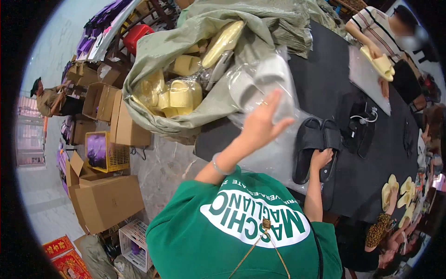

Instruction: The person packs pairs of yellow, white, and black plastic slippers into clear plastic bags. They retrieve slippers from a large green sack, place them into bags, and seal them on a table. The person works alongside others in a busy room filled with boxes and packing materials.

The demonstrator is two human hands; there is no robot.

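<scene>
My left hand [261,126], fingers stretched and thumb apart, is over a clear plastic bag of light grey slide slippers [273,69]. Whether it touches the bag I cannot tell. These slippers lie at the rim of a large grey-green woven sack [158,51]. Inside the sack are several bagged yellow slippers [181,95]. To the right, my right hand [320,159] is closed on a pair of black slide slippers [305,139], with its fingers at the inner side of the straps. The pair is partly over clear plastic bags [269,156] at the table's near edge.
The black table [320,69] runs far and right. A black device with a white cable [364,118] stands on it. Across it, a person holds a yellow slipper [378,65]; at right, another person's hand touches yellow slippers [388,191]. Cardboard boxes [109,202] and a yellow crate [116,156] stand left.
</scene>
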